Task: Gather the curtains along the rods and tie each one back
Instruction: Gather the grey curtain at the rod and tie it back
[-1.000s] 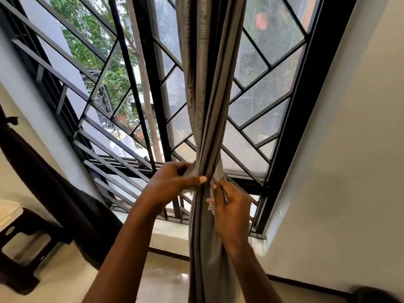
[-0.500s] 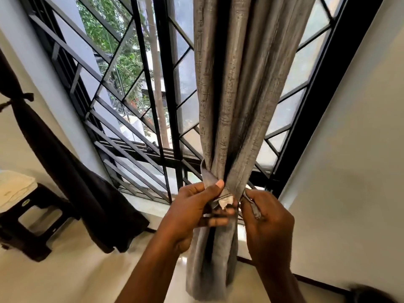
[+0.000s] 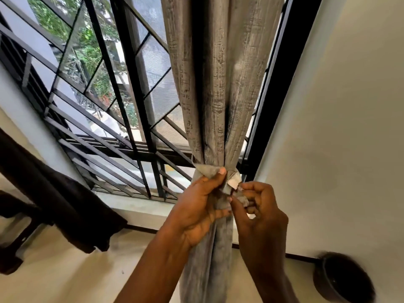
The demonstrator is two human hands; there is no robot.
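Drapery, one panel: grey curtain [image 3: 209, 95], textured weave, drawn into a tight upright bundle of deep folds in front of the window's right side, close to the dark frame. It is cinched at waist height and hangs loose below that point.

Fastening: tie-back band [image 3: 205, 170] of matching grey cloth, wrapped round the bundle, with a pale underside showing at one turned end. The knot does not look finished.

Handling, as judged: soft, limp, moderately heavy cloth. It is not fragile, but the folds are likely to spring apart if the cinch is released. Best hold is at the band itself, the bundle squeezed from one side while the free end is worked.

Grips:
- left hand [image 3: 196, 215]: fingers curled round the bundle just under the band, thumb pressing the band flat against the folds.
- right hand [image 3: 262, 217]: fingertips pinch the band's loose end just beside the left thumb.

Surroundings:
- window grille [image 3: 129, 88], black diagonal bars, greenery beyond.
- sill [image 3: 135, 206], pale, below the grille.
- wall [image 3: 349, 127], cream, to the right.
- dark curtain [image 3: 72, 206], hanging slantwise at the left; whether it is tied cannot be told.
- stool [image 3: 11, 259], dark, cut off at the left edge.
- floor [image 3: 65, 281], glossy.
- round dark vessel [image 3: 343, 278], on the floor at lower right, kind unclear.
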